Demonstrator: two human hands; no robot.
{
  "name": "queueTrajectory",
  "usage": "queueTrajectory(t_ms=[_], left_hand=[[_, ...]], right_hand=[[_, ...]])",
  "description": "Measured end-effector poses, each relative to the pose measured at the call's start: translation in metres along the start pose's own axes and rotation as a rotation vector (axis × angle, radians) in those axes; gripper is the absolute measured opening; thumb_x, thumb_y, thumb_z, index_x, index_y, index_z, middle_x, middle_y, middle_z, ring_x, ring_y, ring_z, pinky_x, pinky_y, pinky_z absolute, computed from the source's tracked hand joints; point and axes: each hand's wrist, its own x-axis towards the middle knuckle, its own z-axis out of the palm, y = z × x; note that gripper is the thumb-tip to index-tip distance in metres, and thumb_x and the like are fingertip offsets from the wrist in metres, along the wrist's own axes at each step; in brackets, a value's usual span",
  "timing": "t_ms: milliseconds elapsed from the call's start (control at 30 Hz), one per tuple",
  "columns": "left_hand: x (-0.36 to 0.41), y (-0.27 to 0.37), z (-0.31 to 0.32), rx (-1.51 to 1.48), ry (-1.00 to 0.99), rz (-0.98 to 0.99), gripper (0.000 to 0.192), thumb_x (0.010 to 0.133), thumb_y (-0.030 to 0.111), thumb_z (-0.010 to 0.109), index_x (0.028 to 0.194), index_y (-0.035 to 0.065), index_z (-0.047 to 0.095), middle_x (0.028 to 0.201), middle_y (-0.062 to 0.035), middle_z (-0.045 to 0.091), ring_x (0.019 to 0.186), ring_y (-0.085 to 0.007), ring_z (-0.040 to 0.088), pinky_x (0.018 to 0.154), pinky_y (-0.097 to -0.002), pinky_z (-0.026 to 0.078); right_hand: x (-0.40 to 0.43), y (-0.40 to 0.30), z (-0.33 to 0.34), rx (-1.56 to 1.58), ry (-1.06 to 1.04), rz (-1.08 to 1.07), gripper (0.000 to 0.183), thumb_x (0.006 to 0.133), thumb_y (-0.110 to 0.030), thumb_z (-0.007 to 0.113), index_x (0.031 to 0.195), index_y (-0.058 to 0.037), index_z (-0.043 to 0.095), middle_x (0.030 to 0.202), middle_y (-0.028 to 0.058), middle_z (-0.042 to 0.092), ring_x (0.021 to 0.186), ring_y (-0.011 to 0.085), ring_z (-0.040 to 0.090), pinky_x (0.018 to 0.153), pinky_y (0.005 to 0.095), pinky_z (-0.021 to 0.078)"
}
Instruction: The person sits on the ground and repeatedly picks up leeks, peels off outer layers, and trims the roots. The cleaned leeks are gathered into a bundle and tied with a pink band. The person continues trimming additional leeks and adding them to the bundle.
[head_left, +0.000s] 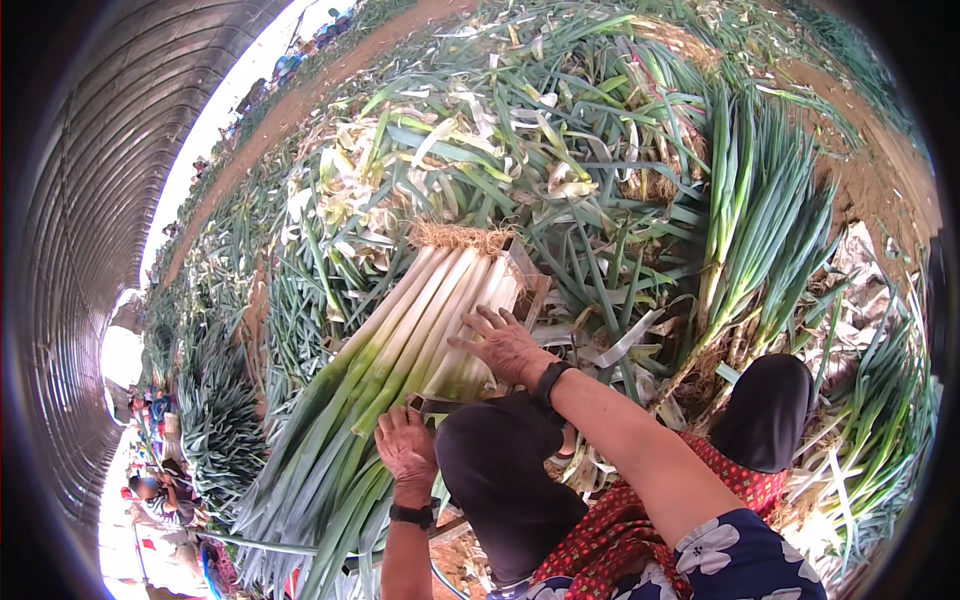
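Large green onions, or leeks (420, 315), lie side by side in a row before me, roots at the top and green leaves running down to the lower left. They rest on a low stand with a wooden edge (534, 300). My right hand (504, 346) lies on the white stalks at their right side, fingers spread. My left hand (407, 442) is beside the green part, near a dark bar at the stand's lower edge; its fingertips are bent, and whether it grips anything is unclear. Both wrists wear dark bands.
Loose leaves and peeled skins (450, 142) are heaped beyond the stand. Untrimmed onions with long leaves (750, 210) lie to the right, near my knee. More onions (221, 420) are stacked at the left. Another person (161, 495) is at the far lower left, under a ribbed tunnel roof (112, 172).
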Motion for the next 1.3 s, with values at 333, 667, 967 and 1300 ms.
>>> queueTrajectory(t_ms=[333, 667, 967, 1300], left_hand=[[-0.008, -0.011, 0.008, -0.187, 0.117, 0.021, 0.023, 0.090, 0.017, 0.066, 0.112, 0.0083, 0.070, 0.109, -0.0092, 0.066, 0.104, -0.0316, 0.060, 0.092, -0.0447, 0.049], [-0.016, -0.015, -0.015, -0.238, 0.124, -0.042, 0.028, 0.086, 0.017, 0.070, 0.113, 0.0134, 0.073, 0.119, -0.0057, 0.067, 0.113, -0.0303, 0.059, 0.101, -0.0485, 0.043], [-0.028, -0.021, -0.016, -0.322, 0.149, -0.015, 0.034, 0.084, 0.014, 0.072, 0.118, 0.0111, 0.068, 0.121, -0.0068, 0.065, 0.112, -0.0298, 0.059, 0.100, -0.0489, 0.044], [-0.106, -0.028, -0.070, -0.839, 0.085, -0.197, 0.026, 0.086, 0.006, 0.076, 0.112, 0.0096, 0.073, 0.107, -0.0086, 0.072, 0.098, -0.0311, 0.066, 0.091, -0.0439, 0.048]], right_hand=[[0.011, 0.001, -0.001, 0.068, -0.098, 0.040, 0.064, 0.093, -0.010, 0.056, 0.154, -0.0274, 0.048, 0.163, 0.0228, 0.036, 0.152, 0.0415, 0.034, 0.122, 0.0486, 0.0336], [0.025, 0.003, -0.018, 0.088, -0.115, 0.059, 0.045, 0.094, -0.021, 0.060, 0.138, -0.0172, 0.064, 0.149, 0.0188, 0.055, 0.138, 0.0404, 0.050, 0.114, 0.0498, 0.0394], [0.069, -0.020, 0.012, 0.185, 0.100, -0.166, 0.056, 0.098, -0.030, 0.060, 0.153, -0.0233, 0.048, 0.162, 0.0153, 0.036, 0.149, 0.0397, 0.034, 0.122, 0.0541, 0.0283], [0.076, -0.006, 0.025, 0.090, -0.016, -0.188, 0.059, 0.097, -0.028, 0.064, 0.153, -0.0237, 0.049, 0.163, 0.0127, 0.036, 0.144, 0.0404, 0.042, 0.119, 0.0540, 0.0338]])
